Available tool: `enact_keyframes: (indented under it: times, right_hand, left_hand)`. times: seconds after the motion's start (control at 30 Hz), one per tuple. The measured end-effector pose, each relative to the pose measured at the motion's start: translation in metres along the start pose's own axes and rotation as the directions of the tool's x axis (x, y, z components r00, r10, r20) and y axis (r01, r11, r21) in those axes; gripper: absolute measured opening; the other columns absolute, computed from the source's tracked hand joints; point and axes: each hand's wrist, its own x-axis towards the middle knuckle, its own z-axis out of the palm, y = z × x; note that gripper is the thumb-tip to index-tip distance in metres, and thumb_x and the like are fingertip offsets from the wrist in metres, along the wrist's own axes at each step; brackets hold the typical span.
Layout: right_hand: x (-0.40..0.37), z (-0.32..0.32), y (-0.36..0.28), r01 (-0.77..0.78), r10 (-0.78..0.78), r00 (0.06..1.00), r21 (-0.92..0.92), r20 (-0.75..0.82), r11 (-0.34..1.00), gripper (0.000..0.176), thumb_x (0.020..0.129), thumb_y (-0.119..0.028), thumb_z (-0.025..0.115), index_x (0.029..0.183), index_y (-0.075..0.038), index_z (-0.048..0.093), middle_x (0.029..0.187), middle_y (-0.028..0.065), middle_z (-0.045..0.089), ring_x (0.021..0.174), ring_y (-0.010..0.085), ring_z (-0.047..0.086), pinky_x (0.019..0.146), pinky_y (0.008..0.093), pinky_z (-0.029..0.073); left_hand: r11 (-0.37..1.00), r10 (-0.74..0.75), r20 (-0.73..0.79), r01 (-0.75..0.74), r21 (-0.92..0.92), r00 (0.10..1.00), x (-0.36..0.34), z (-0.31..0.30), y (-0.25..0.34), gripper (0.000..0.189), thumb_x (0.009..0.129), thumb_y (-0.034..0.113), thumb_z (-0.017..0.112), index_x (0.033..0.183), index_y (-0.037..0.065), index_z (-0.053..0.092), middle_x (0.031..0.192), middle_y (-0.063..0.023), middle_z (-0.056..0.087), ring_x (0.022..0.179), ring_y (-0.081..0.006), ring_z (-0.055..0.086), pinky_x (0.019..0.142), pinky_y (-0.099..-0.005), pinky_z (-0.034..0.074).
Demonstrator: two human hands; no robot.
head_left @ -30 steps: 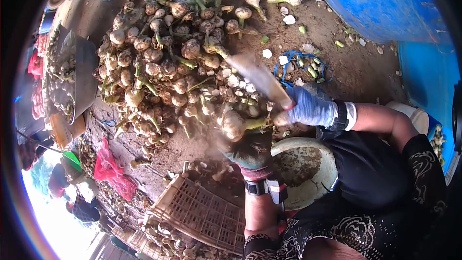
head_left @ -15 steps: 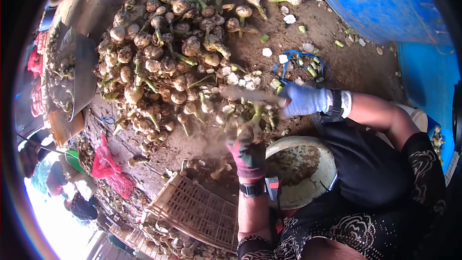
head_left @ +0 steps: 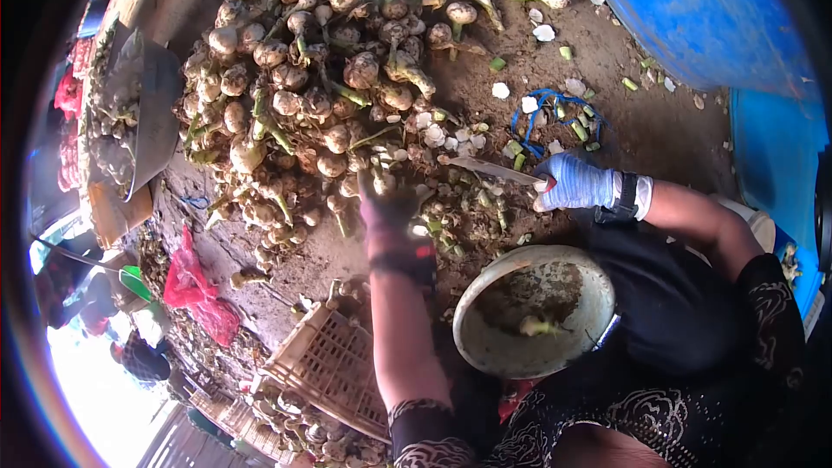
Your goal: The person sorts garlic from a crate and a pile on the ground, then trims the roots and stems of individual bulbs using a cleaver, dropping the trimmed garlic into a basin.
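My right hand (head_left: 574,182), in a pale blue and white glove, is closed round the handle of a knife (head_left: 494,170). Its blade points left over cut stems and white trimmings. My left hand (head_left: 387,221), in a dark reddish glove, reaches to the near edge of a heap of garlic bulbs (head_left: 295,104); motion smears its fingers. The bulbs are soil-stained, many with green stems. Below the knife, a pale round basin (head_left: 465,316) with a dirty bottom stands close to my lap. One trimmed garlic bulb (head_left: 535,326) lies inside it.
A tan plastic crate (head_left: 329,364) leans at the lower left, garlic beside it. Red netting (head_left: 195,295) lies further left. A large blue tub (head_left: 702,17) fills the upper right, near a tangle of blue string (head_left: 542,113). At far left stands a metal basin (head_left: 156,113).
My left hand has moved left and up from beside the basin to the heap. A garlic bulb now shows in the basin. The knife hand has shifted slightly right, and the view has shifted.
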Motion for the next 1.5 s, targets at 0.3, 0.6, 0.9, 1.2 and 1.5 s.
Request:
enact_keyframes:
  times: [0.3, 0.6, 0.9, 1.2, 1.5]
  right_hand:
    - [-0.006, -0.015, -0.027, 0.082, -0.093, 0.990, -0.106, -0.108, 0.991, 0.030, 0.067, -0.028, 0.073, 0.081, -0.003, 0.063, 0.064, 0.0126, 0.059, 0.060, 0.0247, 0.058, 0.060, 0.0354, 0.047]
    - [-0.013, -0.029, -0.080, 0.320, -0.440, 0.889, -0.521, -0.123, 0.791, 0.015, 0.065, -0.022, 0.064, 0.071, -0.009, 0.058, 0.067, 0.0103, 0.057, 0.061, 0.0304, 0.061, 0.056, 0.0425, 0.048]
    - [-0.023, -0.029, -0.091, 0.456, -0.544, 0.838, -0.501, -0.036, 0.736, 0.017, 0.065, -0.020, 0.064, 0.075, -0.007, 0.059, 0.069, 0.0106, 0.058, 0.067, 0.0309, 0.061, 0.057, 0.0432, 0.048]
    - [0.002, -0.028, -0.006, -0.038, -0.004, 0.997, -0.546, -0.076, 0.837, 0.019, 0.068, -0.027, 0.065, 0.073, -0.008, 0.063, 0.065, 0.0137, 0.062, 0.061, 0.0328, 0.061, 0.058, 0.0418, 0.048]
    - [-0.031, -0.015, -0.062, 0.227, -0.174, 0.950, 0.192, -0.260, 0.955, 0.034, 0.069, -0.028, 0.080, 0.082, -0.003, 0.060, 0.069, -0.0021, 0.055, 0.065, 0.0097, 0.051, 0.064, 0.0269, 0.043]
  left_hand:
    - [0.963, 0.138, -0.579, 0.027, 0.266, 0.804, 0.001, 0.063, 0.004, 0.030, 0.070, -0.005, 0.070, 0.098, -0.005, 0.059, 0.082, -0.0145, 0.065, 0.066, -0.0269, 0.066, 0.058, -0.0407, 0.059]
    - [0.983, 0.171, -0.029, -0.169, 0.070, 0.985, -0.098, 0.110, -0.029, 0.036, 0.085, 0.025, 0.058, 0.111, 0.000, 0.057, 0.096, -0.0149, 0.065, 0.078, -0.0245, 0.065, 0.069, -0.0328, 0.054]
    - [0.433, 0.283, 0.185, -0.297, 0.851, 0.941, -0.139, 0.103, -0.071, 0.022, 0.094, 0.024, 0.051, 0.101, 0.006, 0.062, 0.092, -0.0066, 0.064, 0.081, -0.0192, 0.060, 0.073, -0.0338, 0.046]
    - [0.484, 0.075, 0.493, -0.464, 0.742, 0.867, -0.156, 0.186, -0.029, 0.029, 0.066, 0.023, 0.073, 0.085, 0.006, 0.060, 0.080, -0.0023, 0.064, 0.071, -0.0126, 0.061, 0.065, -0.0253, 0.049]
    - [0.874, 0.181, 0.223, -0.053, -0.483, 0.958, -0.130, 0.194, -0.047, 0.044, 0.094, 0.042, 0.046, 0.101, 0.002, 0.064, 0.097, -0.0125, 0.065, 0.097, -0.0287, 0.059, 0.098, -0.0472, 0.039]
